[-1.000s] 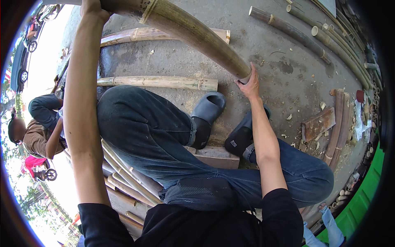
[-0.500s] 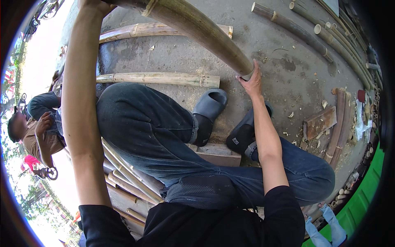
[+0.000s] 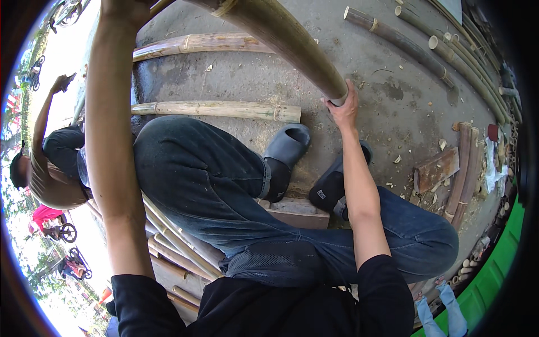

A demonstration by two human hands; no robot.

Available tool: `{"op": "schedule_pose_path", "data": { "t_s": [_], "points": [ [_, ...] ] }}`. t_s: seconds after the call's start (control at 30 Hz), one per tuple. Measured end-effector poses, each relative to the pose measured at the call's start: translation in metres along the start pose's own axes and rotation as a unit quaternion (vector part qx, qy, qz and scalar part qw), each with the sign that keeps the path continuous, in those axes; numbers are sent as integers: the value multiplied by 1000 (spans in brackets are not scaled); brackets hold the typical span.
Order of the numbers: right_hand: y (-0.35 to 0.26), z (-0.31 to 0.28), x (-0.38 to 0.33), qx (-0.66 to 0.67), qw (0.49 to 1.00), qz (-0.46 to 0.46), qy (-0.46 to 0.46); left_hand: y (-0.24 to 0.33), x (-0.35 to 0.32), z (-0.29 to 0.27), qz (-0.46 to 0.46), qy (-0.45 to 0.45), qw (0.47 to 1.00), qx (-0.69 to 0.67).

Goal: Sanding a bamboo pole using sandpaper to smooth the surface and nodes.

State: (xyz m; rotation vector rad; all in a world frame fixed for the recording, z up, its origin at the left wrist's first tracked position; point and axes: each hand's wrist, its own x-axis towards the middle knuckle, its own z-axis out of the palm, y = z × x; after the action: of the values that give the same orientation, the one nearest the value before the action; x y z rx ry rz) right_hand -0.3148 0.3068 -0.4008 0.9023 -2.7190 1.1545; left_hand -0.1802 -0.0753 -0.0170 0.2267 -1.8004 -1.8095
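A thick brown-green bamboo pole (image 3: 281,36) slants from the upper edge down toward the middle right, and a pale node ring circles it near the top. My right hand (image 3: 345,109) is closed round its lower end, just beyond my feet. At the upper left, my left hand (image 3: 126,12) is partly cut off by the frame edge. A narrow brown strip (image 3: 160,8) shows beside that hand; what it belongs to is unclear. The left fingers are hidden.
Two pale bamboo lengths (image 3: 219,109) lie across the concrete floor. More poles (image 3: 404,48) lie at the upper right. By my right leg are a wooden block (image 3: 437,168), chips and split bamboo (image 3: 461,168). A seated person (image 3: 53,174) is at the left.
The bamboo pole's upper part has shifted to the right and up, away from my left hand. My right hand stays at its end. The person at the left has raised an arm.
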Motion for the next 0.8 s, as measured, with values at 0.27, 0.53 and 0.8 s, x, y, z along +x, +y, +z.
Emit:
{"op": "schedule_pose_path", "data": {
  "t_s": [0.27, 0.53, 0.8],
  "points": [
    [-84, -1, 37, 69, 977, -142, 142, 19, 5, 79, 65, 77, 995, 12],
    [-321, -97, 177, 123, 904, -328, 247, 38, -2, 122, 108, 41, 990, 75],
    [-208, -30, 113, 77, 956, -216, 180, 37, -16, 117, 23, 151, 984, 93]
  ]
}}
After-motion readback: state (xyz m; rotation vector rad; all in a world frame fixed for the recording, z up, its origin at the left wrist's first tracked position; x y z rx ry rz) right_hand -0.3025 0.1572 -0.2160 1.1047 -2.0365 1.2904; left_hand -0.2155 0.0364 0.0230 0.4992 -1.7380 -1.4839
